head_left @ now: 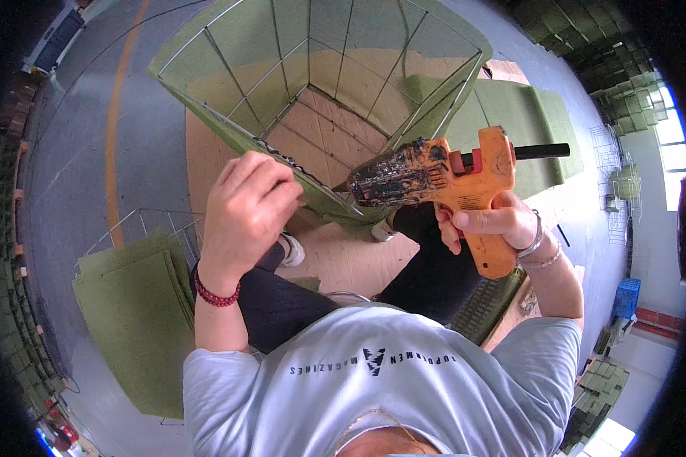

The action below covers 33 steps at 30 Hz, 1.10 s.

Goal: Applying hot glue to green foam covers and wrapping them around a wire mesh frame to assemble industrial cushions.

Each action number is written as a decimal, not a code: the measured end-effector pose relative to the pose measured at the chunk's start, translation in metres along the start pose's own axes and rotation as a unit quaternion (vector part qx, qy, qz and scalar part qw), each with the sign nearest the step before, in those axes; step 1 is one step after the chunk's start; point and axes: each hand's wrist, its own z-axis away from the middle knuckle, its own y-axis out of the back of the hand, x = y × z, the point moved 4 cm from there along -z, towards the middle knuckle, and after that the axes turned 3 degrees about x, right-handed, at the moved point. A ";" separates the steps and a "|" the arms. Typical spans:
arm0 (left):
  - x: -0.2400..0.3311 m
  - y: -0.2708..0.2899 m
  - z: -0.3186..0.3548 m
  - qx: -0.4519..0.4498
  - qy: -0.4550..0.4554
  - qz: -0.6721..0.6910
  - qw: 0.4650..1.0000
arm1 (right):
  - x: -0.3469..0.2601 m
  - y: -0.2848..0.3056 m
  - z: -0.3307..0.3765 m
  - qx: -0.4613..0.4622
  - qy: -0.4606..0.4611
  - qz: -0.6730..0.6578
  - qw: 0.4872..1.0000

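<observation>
My right hand (pixel 495 225) is wrapped round the handle of an orange glue gun (pixel 476 186) with a blackened front and a black glue stick (pixel 543 151) poking out of its back. Its nozzle points left, close to the near rim of a wire-framed basket (pixel 229 128) covered in green fabric. Along that rim runs a line of dark glue (pixel 282 157). My left hand (pixel 255 202) is at the same rim, left of the nozzle, with its fingers pinched at the fabric edge; the fingertips are partly hidden.
Flat green fabric sheets (pixel 129 305) are stacked at the left beside a wire frame (pixel 149 221). More green fabric (pixel 511 122) lies behind the gun at the right. Cardboard (pixel 358 263) covers the floor under the basket. A blue crate (pixel 627 297) stands far right.
</observation>
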 end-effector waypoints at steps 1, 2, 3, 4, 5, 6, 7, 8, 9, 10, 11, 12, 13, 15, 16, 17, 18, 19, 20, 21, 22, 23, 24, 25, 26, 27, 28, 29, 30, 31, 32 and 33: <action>0.004 -0.001 0.001 -0.010 -0.013 0.008 1.000 | -0.001 -0.001 0.001 -0.008 0.009 0.009 1.000; 0.008 0.000 0.000 -0.022 -0.012 0.022 0.999 | -0.002 0.000 0.002 -0.007 0.009 0.007 1.000; 0.010 -0.002 0.001 -0.023 -0.013 0.024 0.999 | -0.001 0.001 0.003 -0.003 0.000 0.008 1.000; 0.011 -0.004 0.002 -0.024 -0.019 0.022 0.999 | -0.001 0.001 0.005 0.001 -0.009 0.010 1.000; 0.012 -0.006 0.003 -0.025 -0.026 0.021 0.999 | -0.002 0.000 0.007 0.003 -0.010 0.008 1.000; 0.013 -0.006 0.003 -0.026 -0.026 0.022 0.999 | -0.002 -0.001 0.008 0.014 -0.007 -0.003 1.000; 0.012 -0.007 0.004 -0.029 -0.027 0.020 0.999 | -0.003 -0.001 0.009 0.026 -0.004 -0.014 1.000; 0.012 -0.007 0.005 -0.032 -0.028 0.019 0.999 | -0.003 0.000 0.009 0.026 -0.005 -0.016 1.000; 0.012 -0.007 0.006 -0.033 -0.028 0.020 0.999 | -0.003 0.000 0.010 0.016 -0.008 -0.013 1.000; 0.012 -0.007 0.007 -0.041 -0.031 0.016 0.999 | -0.002 0.000 0.010 0.007 -0.011 -0.010 1.000; 0.012 -0.008 0.007 -0.048 -0.035 0.012 0.998 | -0.002 -0.001 0.009 0.007 -0.011 -0.011 1.000; 0.012 -0.008 0.007 -0.049 -0.035 0.013 0.998 | -0.002 -0.003 0.007 0.001 -0.007 -0.018 1.000; 0.013 -0.007 0.005 -0.044 -0.031 0.018 0.998 | -0.002 -0.005 0.005 -0.005 -0.003 -0.024 1.000; 0.015 -0.007 0.004 -0.039 -0.027 0.024 0.999 | -0.001 -0.003 0.005 0.002 -0.006 -0.011 1.000; 0.016 -0.007 0.004 -0.040 -0.026 0.033 0.998 | -0.001 -0.003 0.005 0.009 -0.009 0.002 1.000; 0.018 -0.007 0.004 -0.041 -0.026 0.042 0.998 | -0.001 -0.003 0.005 0.009 -0.009 0.002 1.000; 0.020 -0.007 0.004 -0.042 -0.026 0.042 0.998 | -0.002 -0.004 0.004 0.015 -0.007 -0.007 1.000; 0.023 -0.008 0.003 -0.043 -0.027 0.045 0.998 | -0.002 -0.004 0.003 0.021 -0.005 -0.015 1.000; 0.025 -0.009 0.003 -0.044 -0.028 0.049 0.997 | 0.001 -0.002 0.003 0.022 -0.005 -0.016 1.000; 0.028 -0.010 0.004 -0.044 -0.028 0.049 0.997 | 0.004 0.000 0.003 0.024 -0.002 -0.014 1.000; 0.031 -0.011 0.005 -0.040 -0.037 0.035 0.998 | 0.006 0.002 0.003 0.027 0.000 -0.012 1.000; 0.033 -0.013 0.006 -0.035 -0.046 0.021 0.998 | 0.004 0.001 0.005 0.028 0.001 -0.012 1.000; 0.035 -0.016 0.008 -0.035 -0.046 0.021 0.998 | 0.002 -0.001 0.007 0.030 0.005 -0.019 0.999; 0.037 -0.018 0.011 -0.021 -0.051 0.007 0.998 | 0.001 -0.002 0.009 0.032 0.009 -0.025 0.999; 0.039 -0.019 0.012 -0.007 -0.057 -0.006 0.998 | 0.002 -0.002 0.011 0.032 0.009 -0.025 0.999; 0.040 -0.020 0.012 -0.006 -0.057 -0.005 0.998 | 0.003 0.000 0.015 0.033 -0.001 -0.022 0.999; 0.042 -0.021 0.012 0.008 -0.057 -0.006 0.998 | 0.004 0.001 0.017 0.034 -0.010 -0.018 0.999; 0.043 -0.021 0.013 0.022 -0.057 -0.008 0.998 | 0.003 0.000 0.019 0.035 -0.010 -0.019 0.999; 0.043 -0.022 0.013 0.020 -0.058 -0.007 0.998 | 0.002 -0.001 0.021 0.038 -0.014 -0.016 0.999; 0.044 -0.023 0.013 0.030 -0.054 -0.006 0.998 | 0.002 -0.001 0.022 0.041 -0.017 -0.013 0.999; 0.044 -0.024 0.014 0.039 -0.051 -0.006 0.998 | 0.002 -0.001 0.023 0.042 -0.018 -0.015 0.999; 0.044 -0.026 0.015 0.039 -0.053 -0.005 0.998 | 0.003 -0.001 0.024 0.046 -0.020 -0.019 0.999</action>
